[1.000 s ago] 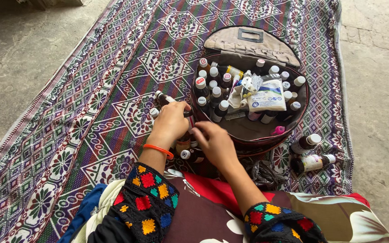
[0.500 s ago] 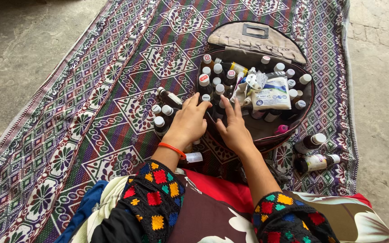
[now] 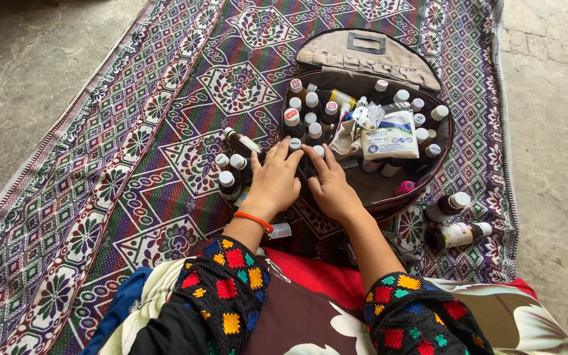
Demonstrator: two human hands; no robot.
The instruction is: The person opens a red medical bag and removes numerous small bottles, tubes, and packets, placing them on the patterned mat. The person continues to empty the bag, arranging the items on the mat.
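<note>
Already most small bottles [image 3: 305, 117] stand packed inside the round case [image 3: 443, 154] on the patterned cloth [image 3: 133, 131]. Both hands lie flat with fingers spread, holding nothing: left hand [image 3: 276, 179] and right hand [image 3: 331, 187] at the case's near-left rim. Loose bottles [image 3: 230, 172] left of it and two [image 3: 455, 220] right remain outside.

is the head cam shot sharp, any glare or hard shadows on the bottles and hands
Head view: soft, even daylight, no hard shadows; the left hand and right hand look sharp, no motion blur; white bottle caps in the round case read bright but not blown out; slight wide-angle stretch at the patterned mat edges.
</note>
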